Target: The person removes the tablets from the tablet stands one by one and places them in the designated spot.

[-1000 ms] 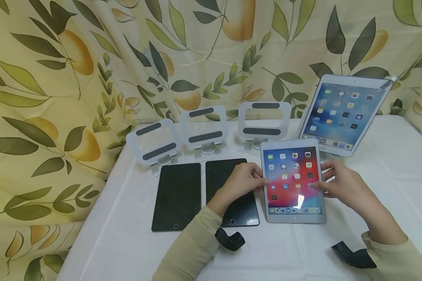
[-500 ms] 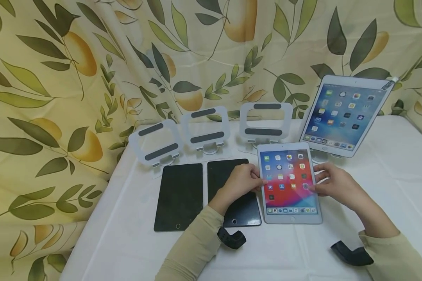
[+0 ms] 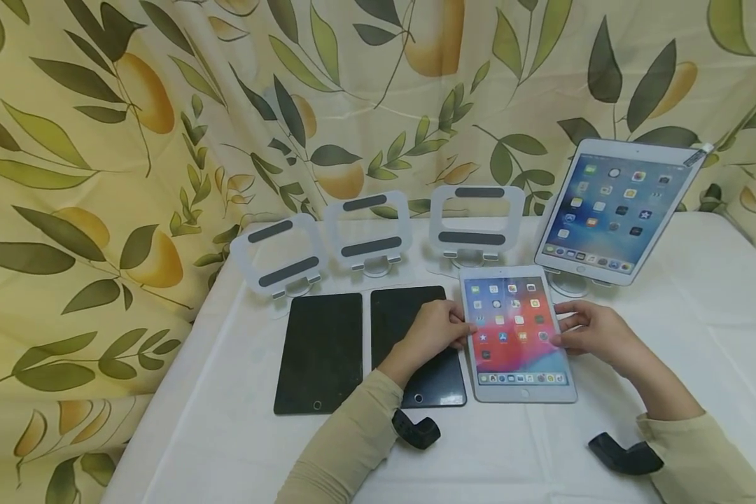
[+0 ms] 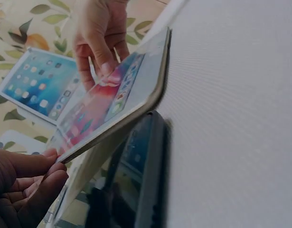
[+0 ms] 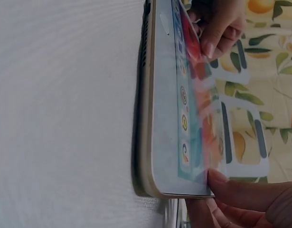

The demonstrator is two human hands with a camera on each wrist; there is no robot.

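The left hand (image 3: pixel 433 327) and right hand (image 3: pixel 598 332) pinch opposite long edges of a white-framed rectangular tablet (image 3: pixel 516 336) with a lit red-and-blue screen, fingers narrow on its sides. It is tilted at the white-cloth-covered bench (image 3: pixel 529 455), just right of a glossy black rectangular tablet (image 3: pixel 437 378), before a white open-framed stand (image 3: pixel 472 238) with dark grey pads.

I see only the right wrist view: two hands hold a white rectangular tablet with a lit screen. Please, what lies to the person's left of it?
Observer: Two black rectangular tablets with dark screens lie there, side by side.
Operator: Thank you. Is any tablet already on a stand?
Observer: Yes, a white rectangular tablet with a lit blue screen leans on a round-based stand.
Operator: How many stands are without tablet?
Observer: Three white, square-framed stands with grey pads.
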